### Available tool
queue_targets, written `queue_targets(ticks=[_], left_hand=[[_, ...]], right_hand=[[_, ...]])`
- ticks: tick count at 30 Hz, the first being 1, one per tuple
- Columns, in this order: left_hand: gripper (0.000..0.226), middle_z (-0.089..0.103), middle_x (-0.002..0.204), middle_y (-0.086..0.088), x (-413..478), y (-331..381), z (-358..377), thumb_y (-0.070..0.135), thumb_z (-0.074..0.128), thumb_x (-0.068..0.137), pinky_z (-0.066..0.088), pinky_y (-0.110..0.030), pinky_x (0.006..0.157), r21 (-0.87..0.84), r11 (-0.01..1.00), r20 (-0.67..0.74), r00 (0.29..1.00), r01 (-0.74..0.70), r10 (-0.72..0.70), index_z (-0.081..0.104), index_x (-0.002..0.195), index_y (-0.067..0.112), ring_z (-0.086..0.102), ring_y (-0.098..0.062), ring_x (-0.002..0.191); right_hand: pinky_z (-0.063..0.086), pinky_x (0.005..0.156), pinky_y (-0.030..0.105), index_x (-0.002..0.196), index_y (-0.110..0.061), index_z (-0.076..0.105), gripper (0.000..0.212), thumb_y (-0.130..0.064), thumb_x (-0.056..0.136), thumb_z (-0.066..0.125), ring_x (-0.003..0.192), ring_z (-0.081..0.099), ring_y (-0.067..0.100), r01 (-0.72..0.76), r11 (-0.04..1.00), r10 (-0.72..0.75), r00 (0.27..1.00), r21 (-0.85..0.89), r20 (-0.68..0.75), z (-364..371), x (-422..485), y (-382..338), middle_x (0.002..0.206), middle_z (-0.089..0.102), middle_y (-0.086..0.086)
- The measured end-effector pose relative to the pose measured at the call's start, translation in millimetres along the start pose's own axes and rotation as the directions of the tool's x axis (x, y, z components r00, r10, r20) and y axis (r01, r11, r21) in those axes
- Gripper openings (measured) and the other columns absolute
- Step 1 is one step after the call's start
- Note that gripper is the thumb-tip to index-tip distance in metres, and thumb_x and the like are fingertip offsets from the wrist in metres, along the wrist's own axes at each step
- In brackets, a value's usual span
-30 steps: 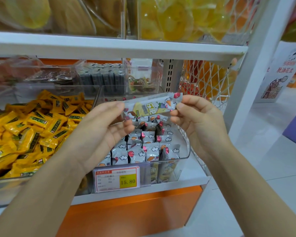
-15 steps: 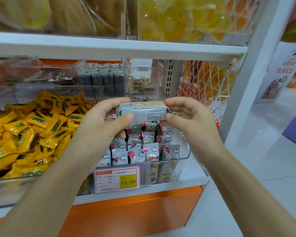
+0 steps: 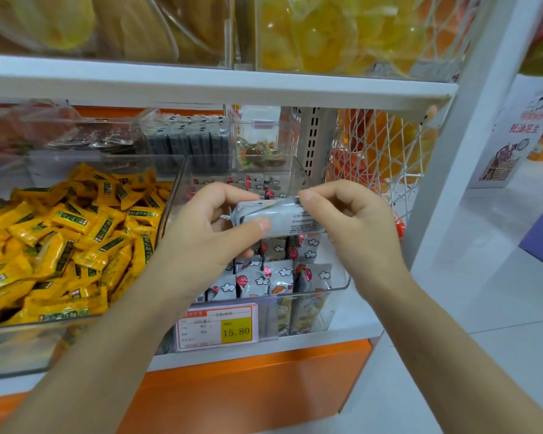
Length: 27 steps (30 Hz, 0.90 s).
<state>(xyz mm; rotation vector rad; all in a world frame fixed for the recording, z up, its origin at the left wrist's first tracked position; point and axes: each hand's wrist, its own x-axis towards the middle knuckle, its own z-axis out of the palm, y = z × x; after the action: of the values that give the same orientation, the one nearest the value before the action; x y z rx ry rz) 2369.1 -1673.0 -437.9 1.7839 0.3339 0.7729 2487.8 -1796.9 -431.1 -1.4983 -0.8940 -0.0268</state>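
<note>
Shelf bin (image 3: 333,289) holds cloud-print packets (image 3: 254,280); left hand (image 3: 201,236) and right hand (image 3: 358,227) pinch one grey packet (image 3: 282,218).

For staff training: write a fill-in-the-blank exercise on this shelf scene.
1. The left grip and right grip hold ___ packet between them.
2. The price tag on the bin reads ___.
3. The sweets left of that bin are ___.
4. The panel below the tag is ___.
Missing words: one; 15.80; yellow; orange.
</note>
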Motion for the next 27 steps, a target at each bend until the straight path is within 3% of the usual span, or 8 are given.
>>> queue_targets(ticks=[5, 11, 14, 17, 19, 21, 25, 27], left_hand=[[0.001, 0.068, 0.080, 0.007, -1.1, -1.1, 3.5, 0.026, 0.064, 0.083, 0.050, -0.030, 0.060, -0.046, 0.994, -0.022, 0.995, 0.095, -0.096, 0.064, 0.082, 0.026, 0.063, -0.013, 0.062], [0.017, 0.062, 0.074, -0.008, 3.6, 6.0, 5.4, 0.014, 0.052, 0.090, 0.044, -0.023, 0.042, -0.293, 0.928, -0.129, 0.952, 0.230, -0.277, 0.063, 0.082, 0.005, 0.060, -0.010, 0.055], [0.023, 0.064, 0.075, -0.006, 4.8, 5.6, 3.4, 0.024, 0.053, 0.092, 0.045, -0.020, 0.044, -0.282, 0.935, -0.133, 0.957, 0.215, -0.259, 0.067, 0.088, 0.007, 0.059, -0.008, 0.057], [0.035, 0.068, 0.084, -0.004, 3.7, 4.9, 2.7, 0.045, 0.062, 0.076, 0.048, -0.021, 0.051, -0.242, 0.946, -0.046, 0.972, 0.215, -0.232, 0.069, 0.093, 0.016, 0.061, -0.010, 0.065], [0.027, 0.070, 0.089, -0.002, 4.4, 3.7, 5.6, 0.041, 0.065, 0.077, 0.050, -0.022, 0.056, -0.133, 0.973, -0.033, 0.980, 0.188, -0.194, 0.070, 0.093, 0.020, 0.062, -0.011, 0.066], [0.022, 0.068, 0.086, -0.002, 7.6, 2.6, 8.8, 0.036, 0.061, 0.085, 0.050, -0.023, 0.057, -0.138, 0.970, -0.090, 0.973, 0.201, -0.214, 0.069, 0.093, 0.017, 0.061, -0.008, 0.063], [0.026, 0.061, 0.074, -0.003, 13.6, 3.1, 12.7, 0.032, 0.055, 0.091, 0.047, -0.019, 0.048, -0.316, 0.916, -0.126, 0.945, 0.249, -0.300, 0.066, 0.095, 0.008, 0.055, -0.006, 0.054], [0.026, 0.058, 0.073, -0.004, 14.8, 2.1, 16.2, 0.033, 0.053, 0.091, 0.046, -0.019, 0.047, -0.341, 0.911, -0.109, 0.953, 0.231, -0.283, 0.066, 0.094, 0.010, 0.055, -0.006, 0.054]], right_hand=[[0.039, 0.060, 0.008, 0.068, -0.024, 0.067, 0.016, -0.020, 0.084, 0.066, 0.063, 0.052, -0.003, 0.046, 0.997, -0.047, 0.999, -0.061, -0.016, 2.6, -2.4, 1.4, 0.062, 0.060, -0.015], [0.041, 0.066, 0.009, 0.071, -0.030, 0.067, 0.015, -0.024, 0.085, 0.065, 0.071, 0.056, -0.003, 0.055, 0.996, -0.054, 0.998, -0.074, 0.017, 5.0, -3.5, -1.5, 0.069, 0.063, -0.016], [0.045, 0.069, 0.014, 0.072, -0.035, 0.066, 0.017, -0.025, 0.086, 0.064, 0.075, 0.058, 0.000, 0.065, 0.993, -0.062, 0.998, -0.096, 0.032, 5.3, -4.1, -3.9, 0.074, 0.066, -0.014], [0.047, 0.067, 0.016, 0.075, -0.028, 0.069, 0.013, -0.026, 0.086, 0.063, 0.073, 0.059, 0.003, 0.031, 0.996, -0.032, 0.999, -0.080, -0.004, 3.8, -2.5, -2.8, 0.074, 0.067, -0.009], [0.049, 0.064, 0.019, 0.079, -0.025, 0.070, 0.012, -0.026, 0.087, 0.062, 0.071, 0.060, 0.006, 0.004, 0.998, -0.004, 1.000, -0.062, 0.000, 1.9, -1.1, -1.8, 0.077, 0.067, -0.007], [0.050, 0.062, 0.020, 0.091, -0.026, 0.070, 0.009, -0.027, 0.088, 0.061, 0.072, 0.060, 0.008, -0.033, 0.999, 0.033, 0.998, -0.003, 0.058, -1.4, 0.3, -1.8, 0.090, 0.067, -0.003], [0.050, 0.086, 0.030, 0.122, -0.032, 0.056, 0.046, -0.018, 0.080, 0.071, 0.099, 0.059, 0.008, 0.036, 0.997, -0.023, 0.982, -0.065, 0.189, -9.3, 5.4, 0.2, 0.116, 0.061, -0.009], [0.052, 0.078, 0.031, 0.114, -0.029, 0.058, 0.041, -0.013, 0.079, 0.072, 0.089, 0.060, 0.008, 0.036, 0.998, -0.030, 0.988, -0.043, 0.154, -11.0, 8.5, 1.4, 0.104, 0.064, -0.006]])
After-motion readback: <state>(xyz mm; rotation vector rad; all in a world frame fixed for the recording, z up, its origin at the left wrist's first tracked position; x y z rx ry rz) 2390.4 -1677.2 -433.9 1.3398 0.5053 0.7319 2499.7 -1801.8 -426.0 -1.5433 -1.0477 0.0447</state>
